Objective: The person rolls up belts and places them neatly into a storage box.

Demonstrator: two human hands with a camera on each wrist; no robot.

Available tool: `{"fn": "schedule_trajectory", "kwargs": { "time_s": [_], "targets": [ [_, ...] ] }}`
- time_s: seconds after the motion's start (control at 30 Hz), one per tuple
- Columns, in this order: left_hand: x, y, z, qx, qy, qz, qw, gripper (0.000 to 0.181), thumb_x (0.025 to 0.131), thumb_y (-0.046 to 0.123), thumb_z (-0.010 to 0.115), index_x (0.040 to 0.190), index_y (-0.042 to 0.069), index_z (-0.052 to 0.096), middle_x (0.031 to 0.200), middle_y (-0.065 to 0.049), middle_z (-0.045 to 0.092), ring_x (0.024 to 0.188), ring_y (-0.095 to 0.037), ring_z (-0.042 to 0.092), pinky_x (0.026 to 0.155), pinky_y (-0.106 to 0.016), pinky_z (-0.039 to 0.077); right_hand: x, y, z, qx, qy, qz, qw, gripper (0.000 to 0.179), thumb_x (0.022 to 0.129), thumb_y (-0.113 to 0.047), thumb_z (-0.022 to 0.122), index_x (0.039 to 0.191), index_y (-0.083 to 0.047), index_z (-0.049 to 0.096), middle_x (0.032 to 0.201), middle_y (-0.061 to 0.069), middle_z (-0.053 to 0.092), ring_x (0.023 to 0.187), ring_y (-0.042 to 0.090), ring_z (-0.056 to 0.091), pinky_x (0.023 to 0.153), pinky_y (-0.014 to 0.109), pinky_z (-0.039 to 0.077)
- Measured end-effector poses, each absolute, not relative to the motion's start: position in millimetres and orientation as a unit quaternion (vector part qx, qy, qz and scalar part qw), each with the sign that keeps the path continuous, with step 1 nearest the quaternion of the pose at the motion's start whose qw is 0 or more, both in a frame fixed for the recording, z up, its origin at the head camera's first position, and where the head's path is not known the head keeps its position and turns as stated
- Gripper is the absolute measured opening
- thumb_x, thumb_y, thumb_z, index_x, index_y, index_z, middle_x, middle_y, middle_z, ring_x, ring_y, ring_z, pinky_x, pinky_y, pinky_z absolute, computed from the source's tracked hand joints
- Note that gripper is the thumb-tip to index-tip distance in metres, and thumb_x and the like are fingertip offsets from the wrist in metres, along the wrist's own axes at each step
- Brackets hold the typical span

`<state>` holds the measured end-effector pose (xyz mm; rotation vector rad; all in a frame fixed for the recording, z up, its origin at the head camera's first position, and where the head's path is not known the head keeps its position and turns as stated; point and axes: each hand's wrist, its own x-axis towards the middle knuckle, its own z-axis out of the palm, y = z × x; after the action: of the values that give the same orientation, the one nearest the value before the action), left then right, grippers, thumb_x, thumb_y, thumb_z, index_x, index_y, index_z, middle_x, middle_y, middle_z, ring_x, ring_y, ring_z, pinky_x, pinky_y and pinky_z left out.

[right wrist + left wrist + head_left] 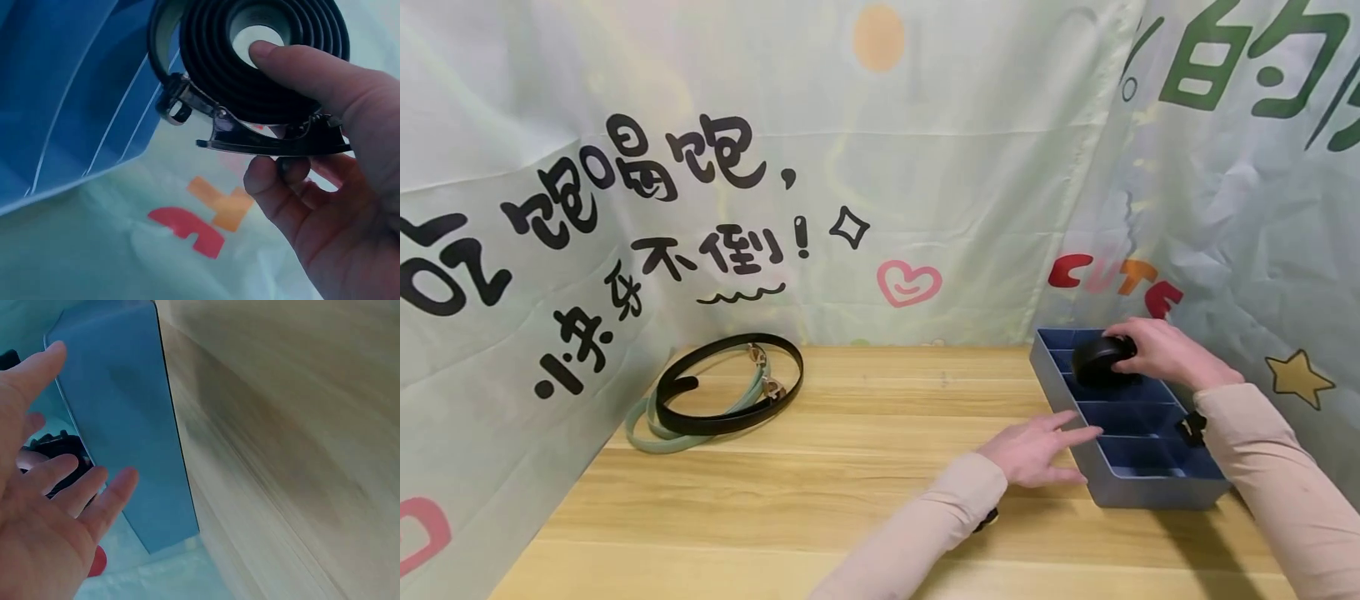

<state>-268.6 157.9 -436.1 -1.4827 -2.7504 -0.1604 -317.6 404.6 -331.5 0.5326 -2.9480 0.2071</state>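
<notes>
The right hand (1172, 354) pinches a rolled black belt (1101, 362), its thumb laid into the middle of the coil and its other fingers curled below, by the metal buckle (187, 97). The coil is over the farther compartments of a blue-grey divided box (1157, 493); whether it touches a divider cannot be told. The left hand (1033, 450) has its fingers spread and nearly straight, grasping nothing, just beside the box's left wall; contact with that wall is unclear.

The box sits by the right edge of the wooden table (850, 500), its far end toward the far right corner, its compartments in a row running from that end to the near one. Near the far left corner of the table lie a loosely looped black belt (700, 426) and a pale green belt (658, 446), overlapping, with metal buckles showing at the right of the loops.

The tabletop is light wood with grain running side to side, and a shadow falls near the box. Pale printed cloth (985, 208) hangs along the left, far and right edges. It carries large black characters on the left, a peach disc (879, 37) high up, a pink heart (909, 283), colourful "CUTE" letters (1138, 272), green characters and a yellow star (1298, 379) on the right.
</notes>
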Motion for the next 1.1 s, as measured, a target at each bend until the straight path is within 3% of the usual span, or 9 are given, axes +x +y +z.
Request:
{"fn": "schedule_trajectory", "kwargs": {
  "time_s": [0.17,0.37,0.57,0.83,1.0,1.1],
  "targets": [
    [-264,164,-438,-0.488,-0.873,-0.01,-0.009,0.069,0.095,0.063,0.045,0.154,0.047,0.013,0.164,0.011,0.011,0.147,-0.006,0.023,0.113,-0.017,0.027,-319,413,-342,0.167,-0.983,0.064,0.038,0.043,0.072,-0.013,0.086,0.107,0.005,0.068,0.095,0.017,0.068,0.075,0.023,0.057,0.073,0.052,0.053],
    [-262,166,-441,-0.49,-0.871,0.017,-0.004,0.062,0.099,0.059,0.04,0.154,0.046,0.016,0.164,0.014,0.009,0.149,-0.008,0.019,0.115,-0.017,0.022,-325,417,-361,0.154,-0.986,0.055,0.013,0.042,0.072,-0.009,0.085,0.108,0.004,0.069,0.093,0.016,0.067,0.074,0.023,0.056,0.076,0.055,0.053],
    [-261,168,-439,-0.475,-0.879,0.031,0.0,0.056,0.099,0.062,0.031,0.152,0.05,0.017,0.163,0.018,0.007,0.149,-0.007,0.017,0.114,-0.016,0.025,-329,422,-376,0.155,-0.986,0.056,-0.008,0.041,0.073,-0.011,0.084,0.108,0.004,0.068,0.092,0.015,0.067,0.075,0.023,0.056,0.073,0.052,0.053],
    [-258,171,-439,-0.467,-0.884,0.026,-0.006,0.059,0.096,0.063,0.039,0.151,0.051,0.021,0.162,0.019,0.011,0.145,-0.007,0.028,0.112,-0.016,0.028,-331,423,-375,0.139,-0.988,0.061,0.014,0.044,0.073,-0.01,0.082,0.11,0.007,0.067,0.097,0.022,0.067,0.076,0.025,0.057,0.075,0.056,0.052],
    [-260,170,-438,-0.467,-0.884,0.015,-0.006,0.06,0.096,0.062,0.044,0.151,0.05,0.023,0.163,0.018,0.013,0.141,-0.007,0.036,0.108,-0.016,0.034,-336,417,-376,0.143,-0.988,0.049,0.003,0.038,0.073,-0.008,0.083,0.106,0.004,0.069,0.092,0.017,0.068,0.074,0.024,0.056,0.075,0.056,0.053],
    [-261,170,-437,-0.472,-0.881,0.012,-0.009,0.06,0.097,0.059,0.046,0.151,0.049,0.023,0.163,0.017,0.013,0.141,-0.007,0.034,0.109,-0.016,0.032,-338,416,-381,0.138,-0.989,0.038,-0.023,0.037,0.073,-0.008,0.084,0.105,0.002,0.07,0.09,0.014,0.067,0.074,0.024,0.055,0.074,0.054,0.053]
  ]
}}
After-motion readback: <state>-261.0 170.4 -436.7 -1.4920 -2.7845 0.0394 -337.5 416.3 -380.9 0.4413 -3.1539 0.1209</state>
